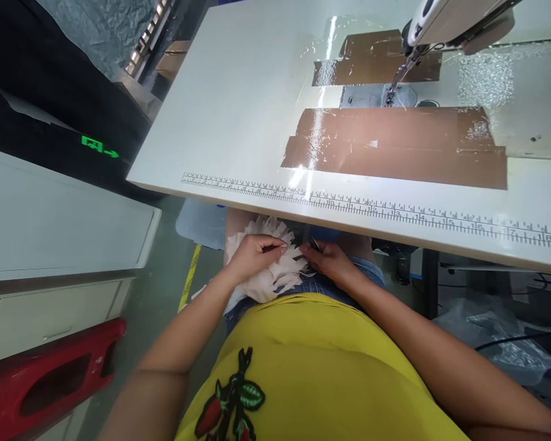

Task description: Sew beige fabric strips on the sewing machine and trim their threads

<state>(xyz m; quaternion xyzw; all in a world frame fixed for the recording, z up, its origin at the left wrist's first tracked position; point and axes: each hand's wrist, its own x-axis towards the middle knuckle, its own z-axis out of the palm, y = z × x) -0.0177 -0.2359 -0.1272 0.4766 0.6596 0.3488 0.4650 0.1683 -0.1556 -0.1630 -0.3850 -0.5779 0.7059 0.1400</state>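
Observation:
A bunch of cream fabric strips (pixel 269 283) lies in the person's lap, just under the front edge of the sewing table. My left hand (pixel 256 256) is closed over it, thumb and forefinger pinching the end of one strip. Close by on the right, my right hand (pixel 333 262) is wrapped round a small dark tool (pixel 314 244), which looks like thread snips. Fingers hide most of that tool, and its tip points toward the strips. A short gap separates the two hands.
Above the lap stands the white table (pixel 229 79), with a printed ruler (pixel 371 208) along its front edge. A sewing machine (pixel 450 24) sits at upper right, brown tape (pixel 395 144) around its needle plate. A red plastic stool (pixel 55 386) is at lower left, near a white cabinet (pixel 59 226).

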